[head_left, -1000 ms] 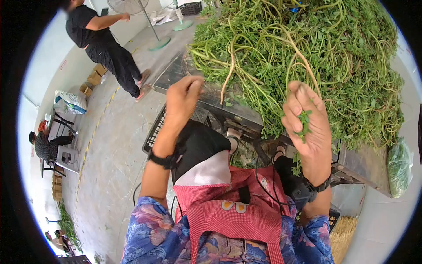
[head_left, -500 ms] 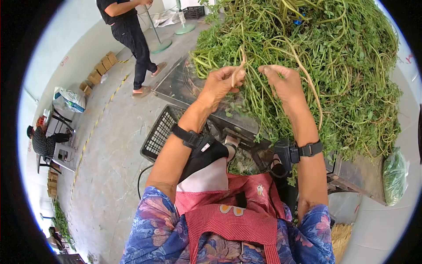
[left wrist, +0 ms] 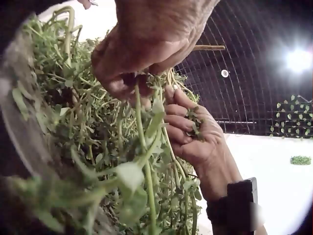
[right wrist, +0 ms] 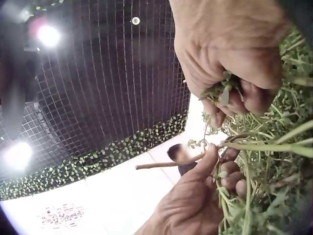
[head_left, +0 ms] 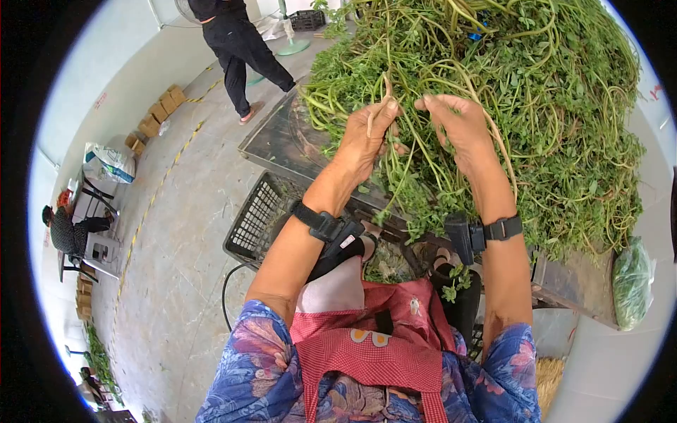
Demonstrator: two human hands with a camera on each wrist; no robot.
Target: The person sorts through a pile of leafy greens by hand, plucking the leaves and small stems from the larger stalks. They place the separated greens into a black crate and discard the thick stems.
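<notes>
In the head view, my left hand (head_left: 367, 137) reaches over the near edge of a big heap of leafy greens (head_left: 564, 141). It pinches a leafy plant by its pale brown stem (head_left: 387, 86) between thumb and fingers. The stem's bare end (right wrist: 159, 166) juts out past the thumb in the right wrist view, and green leafy shoots hang below the hand. Close to its right, my right hand (head_left: 462, 130) has its fingers curled around a small leafy sprig (right wrist: 226, 91) against the palm. That sprig (left wrist: 194, 122) also shows in the left wrist view.
The heap lies on a dark table (head_left: 271, 134). Below the table's left end stands a black plastic crate (head_left: 247, 222). A bag of greens (head_left: 632, 285) sits at the right corner. Beyond are a person in dark clothes (head_left: 243, 53), cardboard boxes (head_left: 159, 113) and a seated person (head_left: 70, 233).
My left hand has come in from the left and taken hold of the stem. The right hand, with its sprig, has moved forward and left toward it. The standing person has walked right.
</notes>
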